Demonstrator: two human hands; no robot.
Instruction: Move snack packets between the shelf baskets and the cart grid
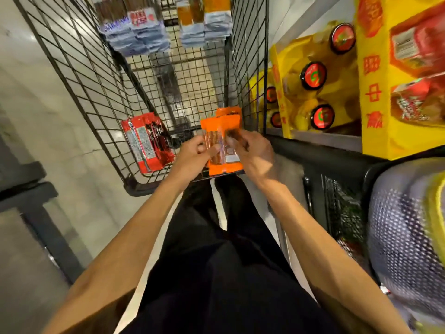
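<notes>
We are pinching the orange packets (223, 143) between left hand (196, 153) and right hand (255, 153), at the six o'clock edge of the cart grid (79, 75). With either grip loosening, we are risking one slipping onto the floor (48, 131).

The orange packets (221, 124) you hold are glossy plastic film, with a clear window that catches the light. The cart grid (84, 68) around them is thin metal wire with a matt black coat. The red packet (144, 141) lying in it is shiny, foil-like wrap. Your trousers (216, 273) are plain matt black cloth. The floor (48, 116) is pale, polished and reflective, and the yellow display carton (385, 141) looks like smooth printed card.
</notes>
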